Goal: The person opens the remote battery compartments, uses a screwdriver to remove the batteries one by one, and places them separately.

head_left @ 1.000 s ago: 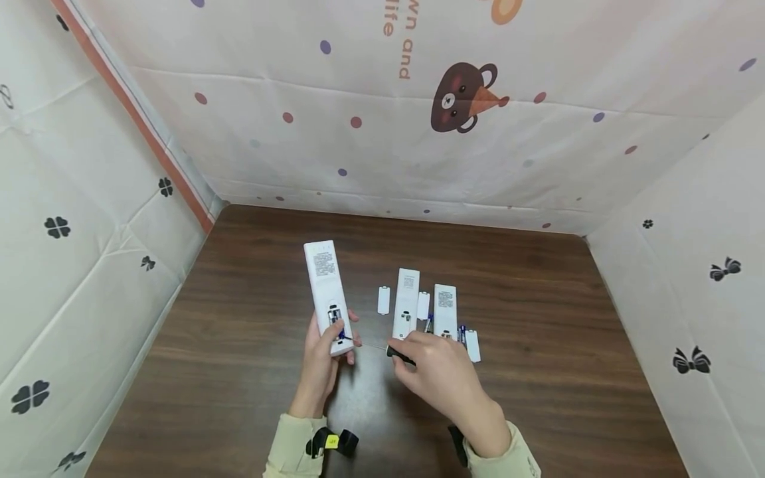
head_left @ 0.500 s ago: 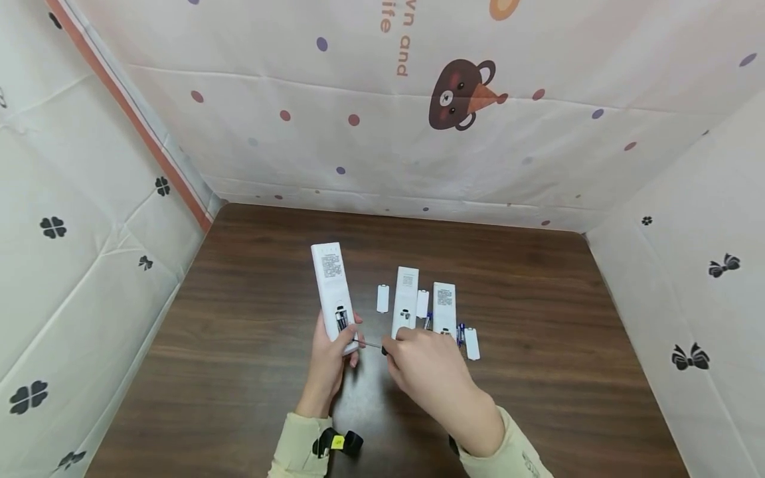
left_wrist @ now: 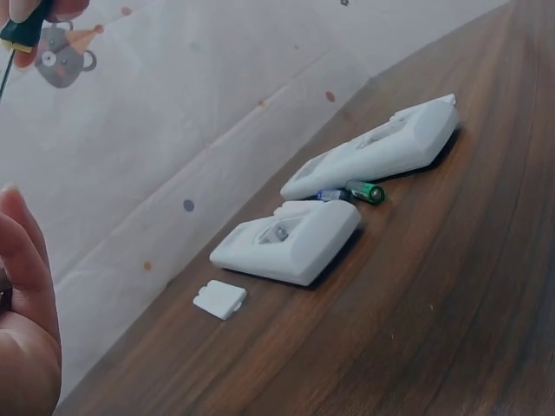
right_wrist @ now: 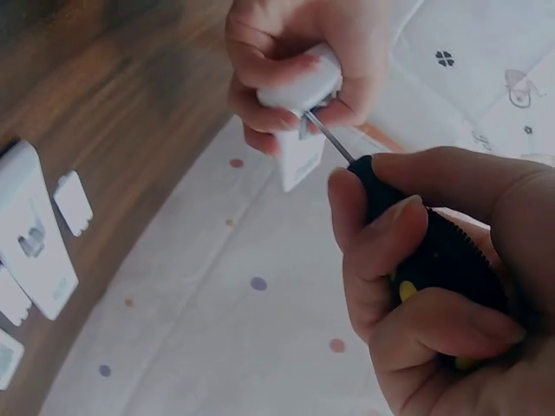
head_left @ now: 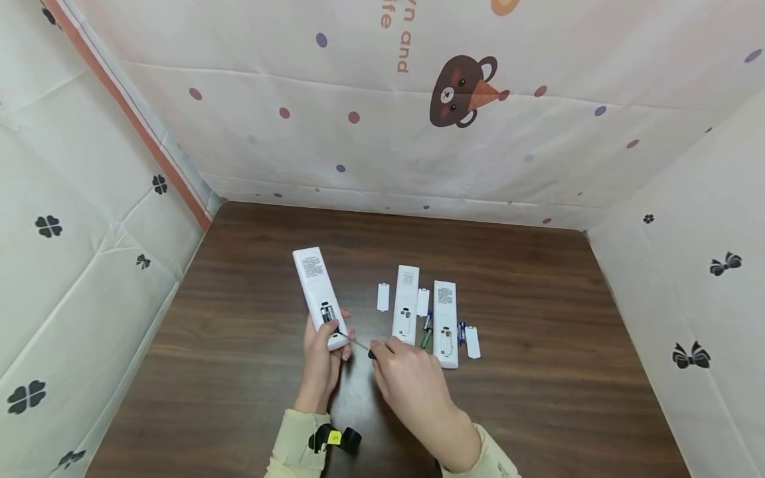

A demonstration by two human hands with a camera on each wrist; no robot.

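Note:
My left hand (head_left: pixel 323 358) grips a white remote control (head_left: pixel 312 282) by its lower end, back side up, thumb beside the open battery compartment. A battery (head_left: pixel 327 314) shows inside that compartment. My right hand (head_left: pixel 415 385) holds a screwdriver (right_wrist: pixel 434 251) by its dark handle, fingers curled round it. The thin metal shaft (head_left: pixel 356 342) points left, its tip at the lower part of the compartment near my left thumb; exact contact is hidden. In the left wrist view, the screwdriver handle (left_wrist: pixel 24 30) is at the top left corner, and the held remote is mostly out of frame.
Two white remotes, one central (head_left: pixel 406 295) and one at right (head_left: pixel 445 309), lie back up with open compartments. Near them are loose covers (head_left: pixel 383 297), a green battery (head_left: pixel 426 338) and blue batteries (head_left: pixel 461 334). Patterned cloth walls surround the brown table (head_left: pixel 538 299).
Both hands have shifted left, with the held remote and the screwdriver. The lower ends of the two lying remotes and the green battery have come into sight.

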